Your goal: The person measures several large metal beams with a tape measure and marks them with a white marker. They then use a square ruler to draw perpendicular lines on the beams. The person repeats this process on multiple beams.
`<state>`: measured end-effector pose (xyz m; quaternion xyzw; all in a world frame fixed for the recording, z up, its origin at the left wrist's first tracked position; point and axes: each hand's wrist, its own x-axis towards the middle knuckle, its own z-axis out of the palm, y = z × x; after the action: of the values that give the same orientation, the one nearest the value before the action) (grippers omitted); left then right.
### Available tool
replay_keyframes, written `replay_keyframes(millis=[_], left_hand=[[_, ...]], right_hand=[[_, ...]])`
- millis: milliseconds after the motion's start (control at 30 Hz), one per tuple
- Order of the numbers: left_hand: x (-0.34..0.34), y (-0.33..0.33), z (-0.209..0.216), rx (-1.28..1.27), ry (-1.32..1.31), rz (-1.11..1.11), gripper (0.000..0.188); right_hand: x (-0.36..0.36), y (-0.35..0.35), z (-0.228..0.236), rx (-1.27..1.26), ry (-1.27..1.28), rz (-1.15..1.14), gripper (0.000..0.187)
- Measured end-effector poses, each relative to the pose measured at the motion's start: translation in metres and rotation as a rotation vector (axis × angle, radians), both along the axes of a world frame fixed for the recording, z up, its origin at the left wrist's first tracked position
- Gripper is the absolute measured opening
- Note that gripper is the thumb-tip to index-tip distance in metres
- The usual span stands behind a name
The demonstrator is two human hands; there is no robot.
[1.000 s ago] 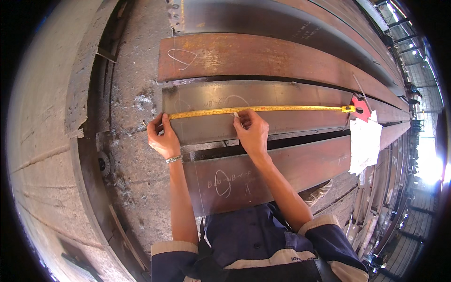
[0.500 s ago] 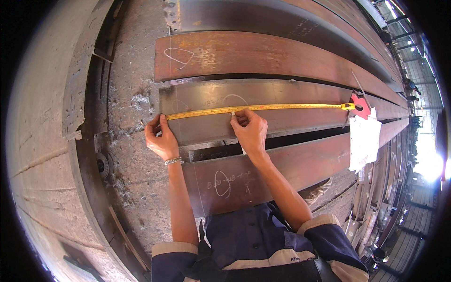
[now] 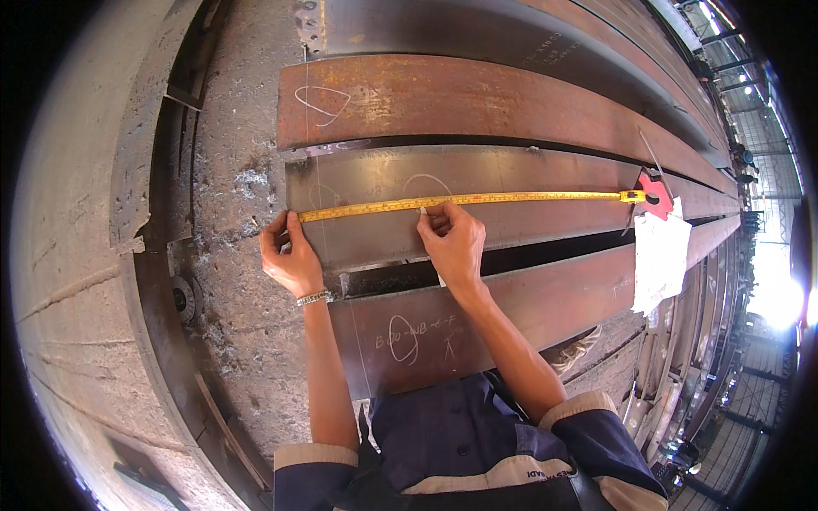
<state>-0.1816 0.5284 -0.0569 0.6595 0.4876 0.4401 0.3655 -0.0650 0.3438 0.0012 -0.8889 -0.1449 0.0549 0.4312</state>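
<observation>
1. Pinching the free end of the yellow tape measure [image 3: 528, 197] between thumb and forefinger of the left hand [image 3: 291, 257], mid-left of the frame, right by the end edge of the grey steel beam [image 3: 366, 244]. Probably anchoring the tip there to stop the strip from sliding around.
2. Pinching a small white stub [image 3: 422, 210] with the right hand [image 3: 457, 245], near the middle of the frame, with the other fingers curled in. Pointing the stub at the tape's lower edge, pretty likely for hitting one exact spot on the scale. Looking kinda like chalk, but too tiny to tell for sure.
3. Running the strip along the grey beam from mid-left to mid-right of the frame, presumably using the steel as backing to avoid sag.
4. Parking the yellow tape case [image 3: 631, 197] at mid-right, next to a red tool [image 3: 655, 197]. Maybe using that as a stop, but not able to tell touching from just close.
5. Hanging white paper [image 3: 660, 260] just below the red tool, partly over the lower reddish beam [image 3: 528, 311], probably for easy reading without covering the tape.
6. Flanking all this with a rusty beam [image 3: 409, 98] at upper centre, probably leaving those dark gaps for handling room.
</observation>
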Motion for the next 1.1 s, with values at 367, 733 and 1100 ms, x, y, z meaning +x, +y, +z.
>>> replay_keyframes(millis=[367,733,1100], left_hand=[[0.000,0.001,-0.001,0.002,0.003,0.004,0.024],[0.000,0.001,-0.003,-0.011,-0.008,0.005,0.023],[0.000,-0.001,0.000,-0.022,0.001,0.012,0.022]], right_hand=[[0.000,0.000,-0.002,0.004,-0.019,0.015,0.014],[0.003,0.002,0.002,-0.042,-0.052,0.064,0.014],[0.015,0.012,0.026,-0.214,-0.114,0.167,0.015]])
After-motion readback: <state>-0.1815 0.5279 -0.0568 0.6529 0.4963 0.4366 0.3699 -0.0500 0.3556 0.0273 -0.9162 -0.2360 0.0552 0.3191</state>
